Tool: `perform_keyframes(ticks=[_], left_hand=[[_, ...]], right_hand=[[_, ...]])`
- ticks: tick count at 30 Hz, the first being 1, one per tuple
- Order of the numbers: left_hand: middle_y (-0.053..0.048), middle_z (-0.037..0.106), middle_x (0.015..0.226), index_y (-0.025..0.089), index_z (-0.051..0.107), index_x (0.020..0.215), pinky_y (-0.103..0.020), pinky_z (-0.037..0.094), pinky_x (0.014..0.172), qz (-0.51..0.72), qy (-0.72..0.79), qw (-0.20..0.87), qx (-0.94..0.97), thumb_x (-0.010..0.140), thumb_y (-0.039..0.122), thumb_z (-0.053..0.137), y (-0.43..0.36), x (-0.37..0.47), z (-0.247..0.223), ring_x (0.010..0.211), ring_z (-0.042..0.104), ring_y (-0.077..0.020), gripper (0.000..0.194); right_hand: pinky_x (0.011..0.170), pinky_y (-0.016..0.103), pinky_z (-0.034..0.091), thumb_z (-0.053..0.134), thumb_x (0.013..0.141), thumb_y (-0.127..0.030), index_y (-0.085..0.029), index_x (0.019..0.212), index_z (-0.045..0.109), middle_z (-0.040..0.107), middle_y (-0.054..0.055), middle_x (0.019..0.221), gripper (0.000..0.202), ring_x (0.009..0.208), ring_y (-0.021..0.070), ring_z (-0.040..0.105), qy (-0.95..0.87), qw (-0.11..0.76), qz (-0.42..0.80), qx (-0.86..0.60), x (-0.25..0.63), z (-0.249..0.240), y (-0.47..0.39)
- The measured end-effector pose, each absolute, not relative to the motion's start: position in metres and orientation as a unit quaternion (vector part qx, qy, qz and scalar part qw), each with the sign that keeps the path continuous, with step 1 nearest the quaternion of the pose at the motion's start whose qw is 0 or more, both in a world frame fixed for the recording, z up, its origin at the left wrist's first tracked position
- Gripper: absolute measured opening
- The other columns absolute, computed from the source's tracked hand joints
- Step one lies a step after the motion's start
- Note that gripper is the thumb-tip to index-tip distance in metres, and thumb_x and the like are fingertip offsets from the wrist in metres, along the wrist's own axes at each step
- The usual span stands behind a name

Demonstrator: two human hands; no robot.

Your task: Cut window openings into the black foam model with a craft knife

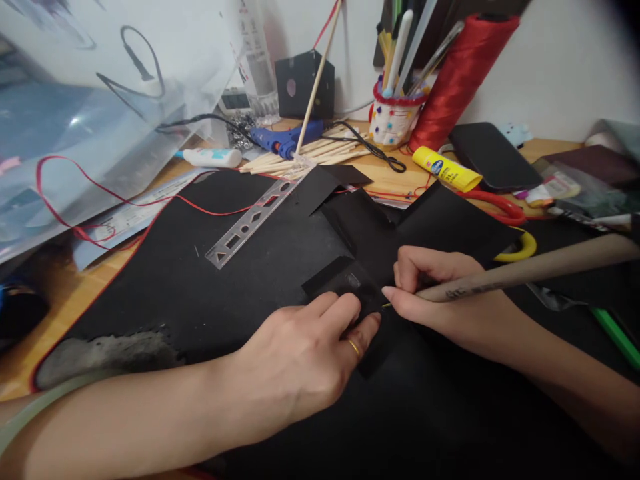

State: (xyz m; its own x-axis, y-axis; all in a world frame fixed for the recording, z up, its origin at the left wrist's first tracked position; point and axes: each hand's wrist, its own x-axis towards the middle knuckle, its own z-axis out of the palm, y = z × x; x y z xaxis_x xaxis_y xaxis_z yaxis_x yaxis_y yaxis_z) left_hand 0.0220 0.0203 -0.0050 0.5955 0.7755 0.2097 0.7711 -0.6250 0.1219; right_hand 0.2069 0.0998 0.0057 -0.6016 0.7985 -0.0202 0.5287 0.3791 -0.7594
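Head view: the open left hand (310, 353) steadies the card (329, 273), fingers best clear of the tool (525, 271) the right hand (443, 268) grips.

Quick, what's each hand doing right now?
Left hand: bent fingers on the black paper; can't tell if it's pinching any.
Right hand: closed around a long grey tool, its thin tip pointing at the paper.
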Motion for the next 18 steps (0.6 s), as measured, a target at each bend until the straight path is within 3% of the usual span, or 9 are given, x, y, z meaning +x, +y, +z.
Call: perform_keyframes(ticks=[4,18], left_hand=[[0.002,0.044,0.075,0.015,0.048,0.106,-0.021,0.034,0.043,0.127,0.429,-0.005,0.895,0.09,0.021,0.041,0.021,0.024,-0.005,0.06,0.043,-0.0094,0.019],[-0.002,0.049,0.076,0.012,0.054,0.108,-0.023,0.038,0.041,0.103,0.398,-0.011,0.911,0.09,0.016,0.03,0.024,0.025,0.005,0.06,0.046,-0.0133,0.031]], right_hand=[[0.042,0.02,0.025,0.054,0.072,-0.022,-0.019,0.056,0.034,0.038,-0.006,0.052,0.025,0.048,0.0061,0.033,-0.809,0.174,0.39,-0.404,0.206,0.005,0.1],[0.04,0.018,0.025,0.054,0.073,-0.02,-0.019,0.058,0.035,0.036,-0.007,0.05,0.024,0.045,0.0049,0.032,-0.812,0.177,0.387,-0.399,0.203,0.004,0.099]])
